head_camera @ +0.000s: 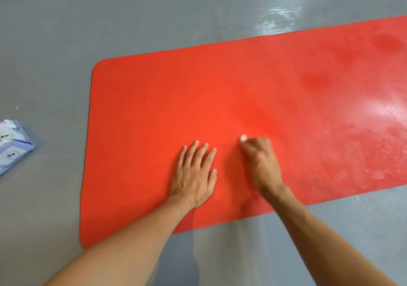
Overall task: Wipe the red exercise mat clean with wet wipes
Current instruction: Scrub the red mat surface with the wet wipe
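The red exercise mat (154, 100) lies flat on the grey floor and runs off the right edge of view. Its right part looks wet and shiny. My left hand (195, 175) lies flat on the mat near its front edge, fingers straight and spread. Just to its right, my right hand (261, 162) is curled round a small white wet wipe (243, 138); only a bit of the wipe shows past the fingers, pressed to the mat. The right hand is blurred.
A pale blue pack of wet wipes (13, 144) lies on the grey floor (44, 43) at the left edge, apart from the mat. The floor beyond the mat's far edge shows a glossy patch (277, 19).
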Motion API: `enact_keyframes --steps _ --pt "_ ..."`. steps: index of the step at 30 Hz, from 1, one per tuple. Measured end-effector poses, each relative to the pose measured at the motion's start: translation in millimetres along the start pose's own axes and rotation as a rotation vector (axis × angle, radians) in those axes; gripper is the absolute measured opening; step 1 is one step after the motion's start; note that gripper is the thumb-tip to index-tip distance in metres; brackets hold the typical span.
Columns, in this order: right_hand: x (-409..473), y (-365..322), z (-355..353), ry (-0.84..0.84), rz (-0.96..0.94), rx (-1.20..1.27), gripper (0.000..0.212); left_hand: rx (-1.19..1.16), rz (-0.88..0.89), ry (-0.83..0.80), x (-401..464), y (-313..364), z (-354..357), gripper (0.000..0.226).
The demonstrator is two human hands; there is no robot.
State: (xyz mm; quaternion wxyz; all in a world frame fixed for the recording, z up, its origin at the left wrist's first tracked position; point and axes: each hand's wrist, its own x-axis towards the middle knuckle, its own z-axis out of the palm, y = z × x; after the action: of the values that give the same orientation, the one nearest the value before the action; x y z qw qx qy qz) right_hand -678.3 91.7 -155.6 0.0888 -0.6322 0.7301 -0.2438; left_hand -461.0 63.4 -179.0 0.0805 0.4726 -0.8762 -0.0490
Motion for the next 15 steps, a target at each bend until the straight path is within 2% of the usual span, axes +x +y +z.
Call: enact_keyframes --steps 2,4,6,8,10,11,13,15 --pt "16 25 -9 0.149 0.303 0.01 0.026 0.009 -0.004 -0.013 0 2 0 0.061" --pt "21 13 -1 0.212 0.389 -0.043 0.024 0.012 -0.009 -0.005 1 2 -1 0.061" --pt "13 -17 13 0.169 0.292 -0.014 0.025 0.007 -0.012 0.0 0 2 -1 0.06" --pt "-4 -42 21 0.034 0.052 0.034 0.033 0.005 -0.008 0.014 -2 2 0 0.06" --pt "-5 -37 17 -0.085 -0.18 0.008 0.04 0.012 -0.004 0.016 2 4 -4 0.058" --pt "3 -24 12 -0.097 -0.235 -0.018 0.039 0.02 -0.004 0.011 8 4 -8 0.055" --pt "22 7 2 -0.036 -0.13 -0.058 0.035 0.046 -0.012 0.008 29 0 -15 0.045" --pt "39 31 -5 0.106 0.132 -0.045 0.035 0.06 -0.033 0.011 47 -10 -14 0.048"
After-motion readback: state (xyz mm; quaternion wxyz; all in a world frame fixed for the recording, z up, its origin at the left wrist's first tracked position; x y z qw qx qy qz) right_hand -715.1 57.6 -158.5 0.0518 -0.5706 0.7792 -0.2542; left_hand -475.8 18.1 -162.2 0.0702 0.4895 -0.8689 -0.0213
